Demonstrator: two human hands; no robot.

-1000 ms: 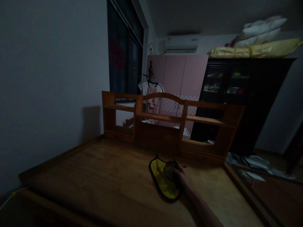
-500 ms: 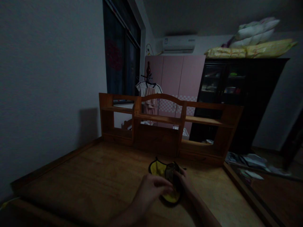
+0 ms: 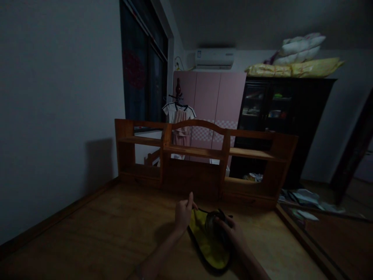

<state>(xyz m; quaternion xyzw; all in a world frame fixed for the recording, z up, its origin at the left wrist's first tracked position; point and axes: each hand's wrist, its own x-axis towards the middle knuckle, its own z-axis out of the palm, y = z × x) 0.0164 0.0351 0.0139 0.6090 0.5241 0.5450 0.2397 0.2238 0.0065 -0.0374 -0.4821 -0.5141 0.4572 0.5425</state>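
A yellow cloth with a dark edge [image 3: 207, 244] lies on the wooden surface [image 3: 110, 229] near its front middle. My left hand [image 3: 183, 212] pinches the cloth's far left corner and lifts it a little. My right hand [image 3: 230, 232] is closed over a small dark rounded object [image 3: 212, 222] that rests on the cloth's right side. What that object is stays unclear in the dim light.
A wooden shelf unit [image 3: 204, 153] stands across the far edge of the surface. Behind it are pink wardrobe doors [image 3: 214, 101], a dark cabinet [image 3: 287, 112] with bedding on top, hanging clothes [image 3: 179, 120] and a window [image 3: 142, 74]. Papers litter the floor [image 3: 303, 196] at right.
My left hand came into view, reached the cloth and now holds its far corner up. The cloth has shifted slightly. My right hand stays on the dark object.
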